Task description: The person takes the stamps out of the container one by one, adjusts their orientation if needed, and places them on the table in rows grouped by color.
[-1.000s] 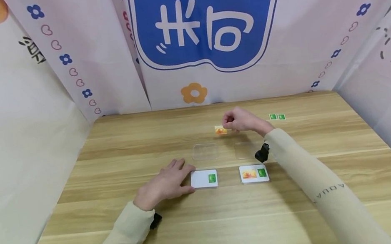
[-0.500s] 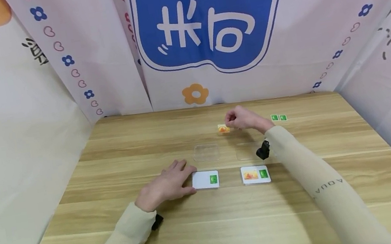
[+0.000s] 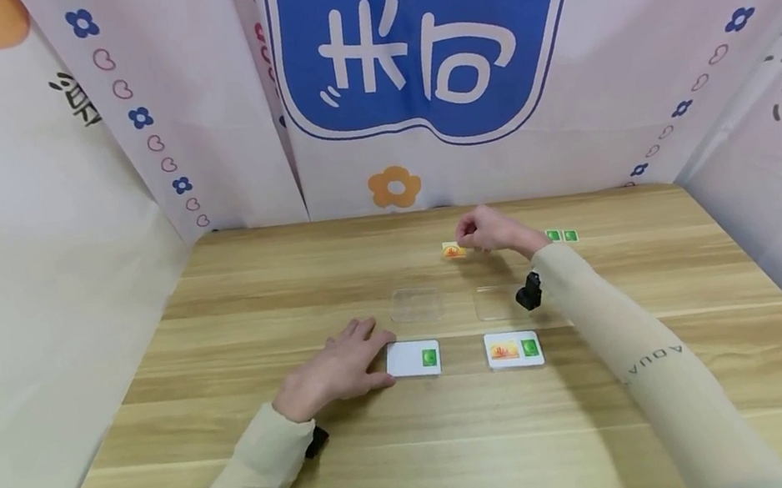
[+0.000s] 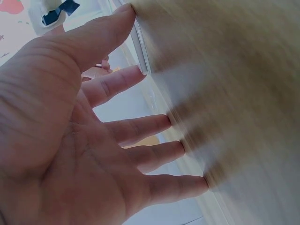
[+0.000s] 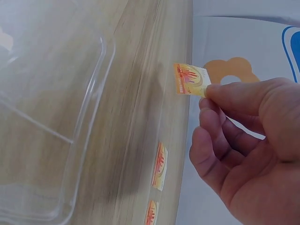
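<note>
My right hand pinches a small orange-and-yellow sticker by one edge, between thumb and forefinger, above the far part of the table. Its other fingers curl in loosely. My left hand rests on the table with fingers spread, thumb and forefinger touching the left corners of a flat, clear-edged white case. That case bears one green sticker at its right side. To its right lies a second white case, which carries both an orange picture and a green one.
Behind the white cases lie two clear plastic trays, the right one partly under my right sleeve. Green stickers lie beyond my right wrist. Two more orange stickers lie flat in the right wrist view. A printed cloth hangs behind the table.
My right hand has shifted slightly to the right and away from me with the orange-and-yellow sticker, its wrist now close against the green stickers in view. My left hand stays at the case.
</note>
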Demonstrator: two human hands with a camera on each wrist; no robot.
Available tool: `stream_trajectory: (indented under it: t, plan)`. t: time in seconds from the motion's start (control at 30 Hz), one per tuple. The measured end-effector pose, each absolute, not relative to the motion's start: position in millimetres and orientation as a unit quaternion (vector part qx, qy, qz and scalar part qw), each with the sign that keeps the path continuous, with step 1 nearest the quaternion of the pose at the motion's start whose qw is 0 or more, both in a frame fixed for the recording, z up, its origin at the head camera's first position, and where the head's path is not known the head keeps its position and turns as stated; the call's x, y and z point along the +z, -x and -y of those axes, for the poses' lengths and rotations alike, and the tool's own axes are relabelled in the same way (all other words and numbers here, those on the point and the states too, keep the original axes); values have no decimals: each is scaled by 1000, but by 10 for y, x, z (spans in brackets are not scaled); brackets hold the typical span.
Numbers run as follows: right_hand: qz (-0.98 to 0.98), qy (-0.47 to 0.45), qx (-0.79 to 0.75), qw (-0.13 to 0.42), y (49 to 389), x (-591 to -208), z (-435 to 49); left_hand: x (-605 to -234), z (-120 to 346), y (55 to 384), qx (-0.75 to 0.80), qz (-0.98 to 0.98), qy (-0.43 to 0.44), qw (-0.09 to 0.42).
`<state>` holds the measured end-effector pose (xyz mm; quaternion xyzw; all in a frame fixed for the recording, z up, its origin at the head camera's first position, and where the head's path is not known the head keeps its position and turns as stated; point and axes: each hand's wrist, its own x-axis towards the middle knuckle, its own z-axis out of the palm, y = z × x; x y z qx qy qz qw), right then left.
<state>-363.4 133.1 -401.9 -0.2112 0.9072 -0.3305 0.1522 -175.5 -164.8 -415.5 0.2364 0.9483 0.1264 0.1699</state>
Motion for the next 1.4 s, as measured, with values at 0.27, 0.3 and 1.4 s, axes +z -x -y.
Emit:
stream_trajectory:
  t: [0.27, 0.3, 1.4]
  plan:
    - [-912, 195, -326, 156, 3711, -4087, -1391, -4167, 1644, 1756, 130, -946, -240, 175]
    - [-912, 192, -326, 156, 3716, -4094, -1395, -4164, 1642, 1754, 130, -946, -239, 176]
    - [-941, 195, -236, 143, 3917, -4067, -1301, -4133, 1659, 1759, 134, -945, -239, 176]
